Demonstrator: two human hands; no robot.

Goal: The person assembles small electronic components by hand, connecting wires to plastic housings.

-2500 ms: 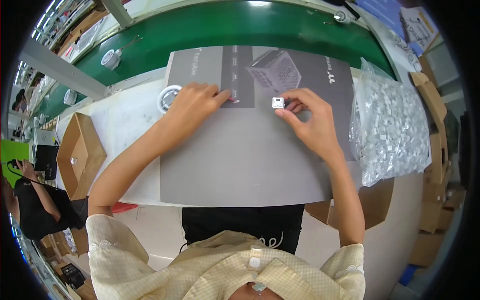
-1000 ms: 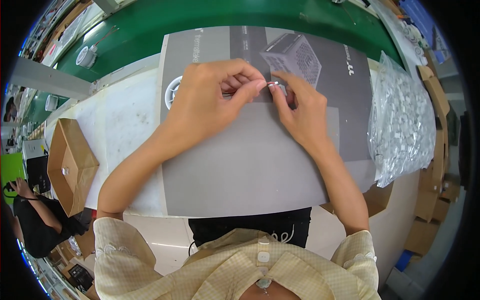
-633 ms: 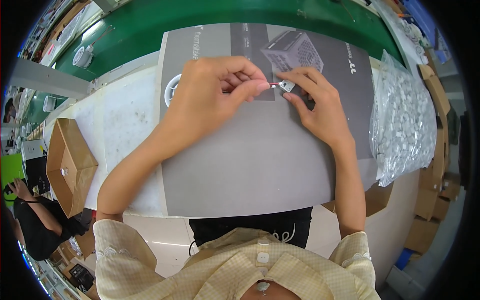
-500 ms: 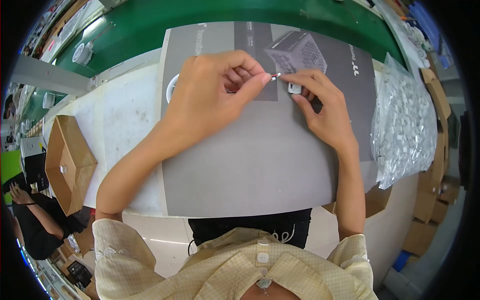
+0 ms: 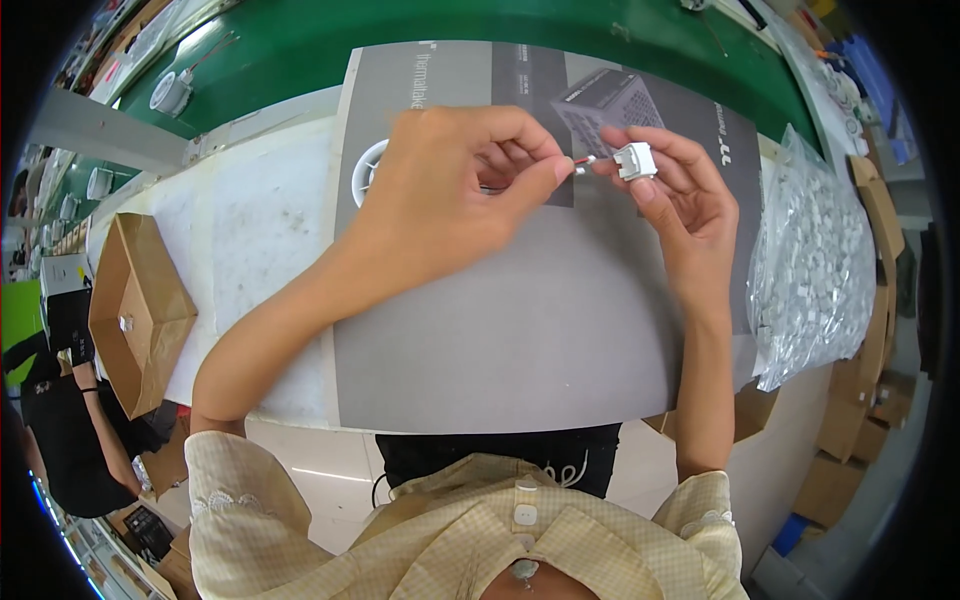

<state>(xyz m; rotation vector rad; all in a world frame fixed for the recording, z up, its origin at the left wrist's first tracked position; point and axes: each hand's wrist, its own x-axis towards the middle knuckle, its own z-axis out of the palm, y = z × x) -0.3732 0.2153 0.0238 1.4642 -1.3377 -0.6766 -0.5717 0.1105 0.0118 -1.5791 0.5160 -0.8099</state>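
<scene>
My left hand (image 5: 450, 185) is closed in a pinch between thumb and forefinger. From its fingertips stick out thin wires (image 5: 582, 162), red and white, with small pale ends. My right hand (image 5: 700, 205) grips a small white plastic connector housing (image 5: 637, 161) between thumb and fingers, its notched side turned toward the wires. A short gap lies between wire ends and housing. Partly hidden behind my left hand is a white round part (image 5: 368, 172) with spokes, resting on the printed grey cardboard sheet (image 5: 500, 340) beneath both hands.
At the right lies a clear plastic bag (image 5: 815, 270) full of small white pieces. A brown open cardboard box (image 5: 140, 310) stands at the left. Beyond the sheet runs a green surface (image 5: 400, 25) carrying a white round part (image 5: 170, 93). Another person (image 5: 70, 430) is at the lower left.
My right hand has moved right and turned, bringing the white housing up into plain sight between its fingertips. My left hand, still pinching the wires, has shifted slightly right in the picture.
</scene>
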